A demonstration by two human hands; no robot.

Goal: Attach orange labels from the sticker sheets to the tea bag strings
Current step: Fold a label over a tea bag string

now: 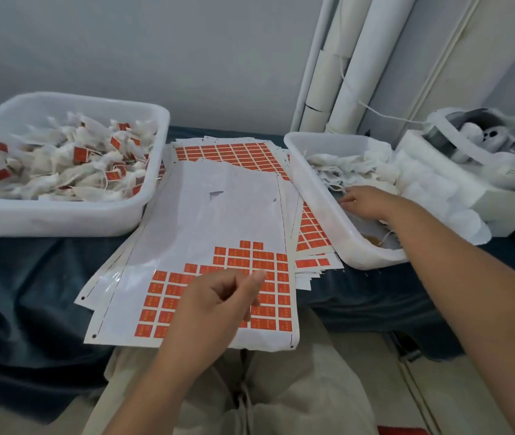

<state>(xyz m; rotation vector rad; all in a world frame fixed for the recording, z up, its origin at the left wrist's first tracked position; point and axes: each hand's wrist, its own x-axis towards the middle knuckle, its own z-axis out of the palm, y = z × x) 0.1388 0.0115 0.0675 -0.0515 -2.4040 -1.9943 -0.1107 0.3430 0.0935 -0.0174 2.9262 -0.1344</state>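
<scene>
Nearest, the left hand (215, 306) is held loosely curled, pinching nothing, over the white sticker sheet (218, 215) of small orange labels (268, 259), likely ready for peeling. The right hand (366, 200) is reached into the white plastic tub (319, 208) of unlabelled tea bags (337, 164); its grip cannot be told.

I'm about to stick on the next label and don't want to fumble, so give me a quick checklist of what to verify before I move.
1. Orange labels left on the top white sticker sheet: ok, lower rows remain.
2. Right hand inside the right white plastic tub of unlabelled white tea bags: ok.
3. Right hand's grip on a tea bag: cannot tell, fingertips blurred.
4. Peeled label in left hand: not ok, none visible.
5. Room in the left white plastic tub of labelled tea bags: ok.
</scene>
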